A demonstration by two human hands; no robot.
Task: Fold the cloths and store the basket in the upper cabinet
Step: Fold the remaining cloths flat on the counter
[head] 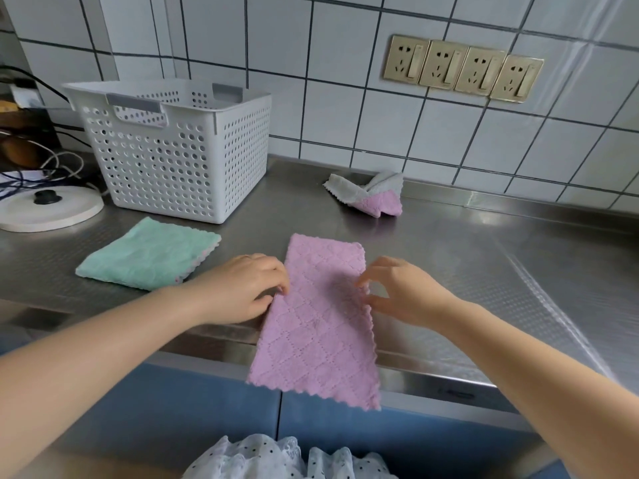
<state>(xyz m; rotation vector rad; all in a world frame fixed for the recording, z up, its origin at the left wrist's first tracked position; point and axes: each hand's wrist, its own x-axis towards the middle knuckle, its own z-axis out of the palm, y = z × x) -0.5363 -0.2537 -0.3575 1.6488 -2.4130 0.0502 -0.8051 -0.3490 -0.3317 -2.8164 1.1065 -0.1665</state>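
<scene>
Head view: pink cloth [316, 316] lies lengthwise as a long strip on the steel counter [466, 271], near end hanging over the front edge above the blue cabinet fronts [173, 409]. It looks already halved once, probably staged for the next fold across its length. Left hand [242, 288] sits at the strip's left edge, fingers curled and pinching the hem. Right hand [401, 292] is at the right edge, thumb and forefinger closing on the hem in a pinch; contact looks light, other fingers loosely curled. Both hands grip mid-strip on opposite edges, likely to square the edges or lift for folding.

Green cloth [148, 254] lies folded flat to the left, near the basket, probably done and waiting. A crumpled pink-and-white cloth [370, 195] sits well apart, against the back wall, not yet folded. White perforated basket [173, 150] stands upright at the back left of the counter; its inside is mostly hidden, so contents unclear. Upper cabinet not in view.

Surface: brushed stainless steel, faintly embossed, reflective. Room: white tiled wall [345, 98] with dark grout, a row of four brass sockets [463, 69]. Far left, a white round lid [48, 209] and tangled cables [34, 167].
</scene>
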